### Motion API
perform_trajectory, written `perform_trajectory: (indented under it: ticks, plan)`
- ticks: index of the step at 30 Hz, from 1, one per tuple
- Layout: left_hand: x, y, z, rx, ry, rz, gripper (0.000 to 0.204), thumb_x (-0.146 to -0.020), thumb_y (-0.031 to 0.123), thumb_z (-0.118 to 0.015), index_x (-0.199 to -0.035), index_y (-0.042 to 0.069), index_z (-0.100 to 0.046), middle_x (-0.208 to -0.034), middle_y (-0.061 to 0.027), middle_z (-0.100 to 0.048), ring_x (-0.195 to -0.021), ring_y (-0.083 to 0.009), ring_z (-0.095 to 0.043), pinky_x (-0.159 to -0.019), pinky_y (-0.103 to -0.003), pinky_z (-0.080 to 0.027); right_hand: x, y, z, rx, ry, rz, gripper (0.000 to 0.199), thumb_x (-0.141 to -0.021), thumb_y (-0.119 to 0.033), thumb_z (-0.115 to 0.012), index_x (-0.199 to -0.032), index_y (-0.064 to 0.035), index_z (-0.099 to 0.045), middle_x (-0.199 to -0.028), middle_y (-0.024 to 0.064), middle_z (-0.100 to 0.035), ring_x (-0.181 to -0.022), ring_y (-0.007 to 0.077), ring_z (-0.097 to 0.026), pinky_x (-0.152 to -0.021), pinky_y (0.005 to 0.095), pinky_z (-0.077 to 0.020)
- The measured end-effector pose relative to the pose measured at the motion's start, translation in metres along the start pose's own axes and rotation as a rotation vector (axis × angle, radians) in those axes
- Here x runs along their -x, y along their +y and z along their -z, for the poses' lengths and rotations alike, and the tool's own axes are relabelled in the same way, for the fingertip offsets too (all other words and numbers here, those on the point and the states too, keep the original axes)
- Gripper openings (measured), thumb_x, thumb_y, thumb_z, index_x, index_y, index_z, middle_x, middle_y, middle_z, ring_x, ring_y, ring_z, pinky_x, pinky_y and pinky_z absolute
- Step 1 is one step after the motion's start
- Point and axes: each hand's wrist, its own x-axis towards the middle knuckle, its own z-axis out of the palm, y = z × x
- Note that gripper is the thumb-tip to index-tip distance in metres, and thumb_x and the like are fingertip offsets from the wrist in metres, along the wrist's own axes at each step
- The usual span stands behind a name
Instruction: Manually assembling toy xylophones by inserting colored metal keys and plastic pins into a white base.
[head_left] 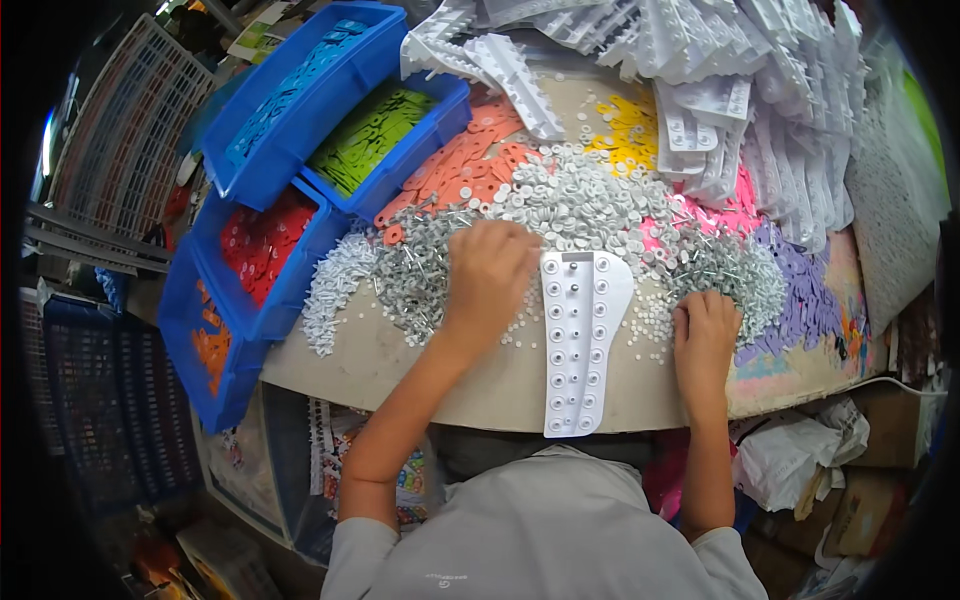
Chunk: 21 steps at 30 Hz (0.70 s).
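A long white plastic piece lies upright in front of me at the table's edge. Round sockets run down both its sides, and small pegs line its middle channel; the upper two look metallic. My left hand is to its left, fingers curled together over the border between a heap of grey metal pins and a heap of white ring-shaped caps. On the right, my right hand rests with bent fingers at the near edge of another heap of metal pins. Whatever either hand's fingertips pinch is hidden.
Blue bins at left hold orange, red, green and blue plastic pieces. Loose coral, yellow, pink and purple pieces lie behind and right. White panels are stacked high at the back. Small white parts sit left.
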Motion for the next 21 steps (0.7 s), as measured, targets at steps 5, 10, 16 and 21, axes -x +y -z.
perform_trajectory:
  ticks: [5, 10, 16, 21]
  plan:
    - [0.002, -0.026, 0.013, -0.130, -0.151, 0.018, 0.009, -0.083, 0.011, -0.074, -0.091, 0.009, -0.070, -0.094, -0.0031, -0.062, -0.098, -0.0242, -0.056, -0.089, -0.040, -0.038, 0.002, -0.005, 0.010, -0.360, 0.002, -0.101, 0.013, -0.091, 0.001, -0.062, -0.104, -0.0009, -0.061, -0.093, 0.0128, -0.059, -0.089, 0.0275, -0.059, -0.082, 0.0367, -0.0463]
    - [0.007, -0.030, -0.006, -0.156, -0.192, -0.051, 0.010, -0.078, 0.007, -0.070, -0.088, 0.007, -0.068, -0.092, -0.0057, -0.059, -0.098, -0.0249, -0.054, -0.090, -0.040, -0.040, -0.001, -0.035, 0.007, -0.672, 0.041, -0.047, 0.020, -0.090, 0.005, -0.061, -0.110, -0.0004, -0.064, -0.094, 0.0117, -0.064, -0.085, 0.0221, -0.062, -0.076, 0.0324, -0.0489]
    - [0.010, -0.025, -0.012, -0.253, -0.226, -0.102, 0.010, -0.078, 0.006, -0.063, -0.087, 0.006, -0.066, -0.092, -0.0069, -0.058, -0.099, -0.0255, -0.054, -0.090, -0.038, -0.042, -0.006, -0.067, 0.002, -0.820, -0.049, -0.025, 0.009, -0.088, 0.002, -0.067, -0.096, -0.0005, -0.064, -0.090, 0.0088, -0.066, -0.083, 0.0205, -0.062, -0.076, 0.0317, -0.0482]
    - [0.011, -0.024, -0.012, -0.316, -0.291, -0.102, 0.015, -0.076, 0.006, -0.063, -0.091, 0.006, -0.063, -0.098, -0.0081, -0.059, -0.101, -0.0271, -0.054, -0.092, -0.038, -0.041, -0.011, -0.077, -0.014, -0.856, -0.085, -0.016, 0.009, -0.088, 0.001, -0.069, -0.095, -0.0011, -0.065, -0.090, 0.0087, -0.065, -0.082, 0.0202, -0.062, -0.075, 0.0311, -0.0484]
